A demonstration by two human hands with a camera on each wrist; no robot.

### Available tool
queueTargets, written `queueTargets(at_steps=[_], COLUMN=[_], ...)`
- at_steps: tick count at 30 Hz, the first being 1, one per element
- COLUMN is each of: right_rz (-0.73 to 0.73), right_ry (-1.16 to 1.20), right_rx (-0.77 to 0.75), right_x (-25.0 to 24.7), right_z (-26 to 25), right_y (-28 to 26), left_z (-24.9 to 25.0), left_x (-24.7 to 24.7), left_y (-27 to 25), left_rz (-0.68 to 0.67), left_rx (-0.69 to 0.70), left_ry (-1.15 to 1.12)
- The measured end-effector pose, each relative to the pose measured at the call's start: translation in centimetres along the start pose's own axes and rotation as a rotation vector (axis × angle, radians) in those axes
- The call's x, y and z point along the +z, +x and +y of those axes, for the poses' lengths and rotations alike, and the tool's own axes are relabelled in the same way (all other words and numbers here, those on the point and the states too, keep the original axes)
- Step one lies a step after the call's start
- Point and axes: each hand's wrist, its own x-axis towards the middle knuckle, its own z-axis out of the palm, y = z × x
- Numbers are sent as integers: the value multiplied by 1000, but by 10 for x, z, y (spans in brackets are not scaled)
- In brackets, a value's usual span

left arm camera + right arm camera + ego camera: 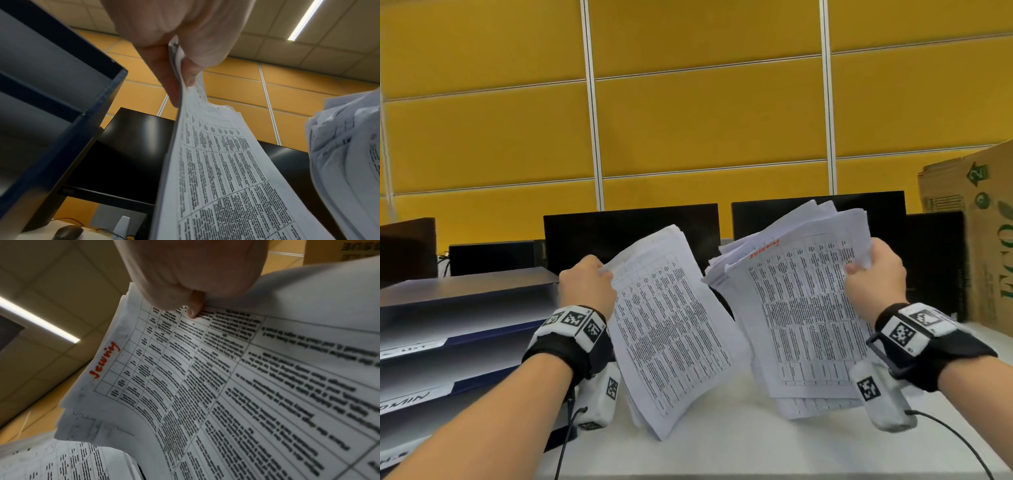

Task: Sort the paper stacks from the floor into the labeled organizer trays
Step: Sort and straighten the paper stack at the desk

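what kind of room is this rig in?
Probably an office workstation: black computer monitors on a white desk against yellow partition panels, with a dark blue stacked organizer tray beside the printed paper stacks.

Yellow panelled wall (pixel 688 130), black monitors (pixel 630 233), white desk (pixel 739 445), ceiling strip light (pixel 304 19).

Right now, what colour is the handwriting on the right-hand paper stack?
Red handwriting, clearest in the right wrist view.

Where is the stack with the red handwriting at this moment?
In the head view the red-marked stack is right of centre, gripped at its top corner by the right hand, beside the left hand's stack and above the white desk.
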Motion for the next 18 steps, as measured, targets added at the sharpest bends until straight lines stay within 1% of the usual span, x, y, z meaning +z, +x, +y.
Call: queueTargets(at_steps=[4,7,9,12,16,18], right_rz=[-24,-12,-31,-94,-206,-265], right_ry=[-25,27,85,171,234,266], right_rx=[-31,-34,-26,-19,22,66], right_x=[2,-1,0,11,41,57], right_z=[-18,-28,-33,-36,-34,-31], right_y=[-1,1,1,-5,-28,-39], left_z=[-4,-11,-15,-15,-5,2], left_x=[-3,-6,-8,-11,-13,-12], left_y=[1,4,5,3,0,-2], left_rz=[1,22,27,10,6,-33], left_rx=[6,-2,8,66,97,103], left_ry=[49,75,57,-41,-259,-383])
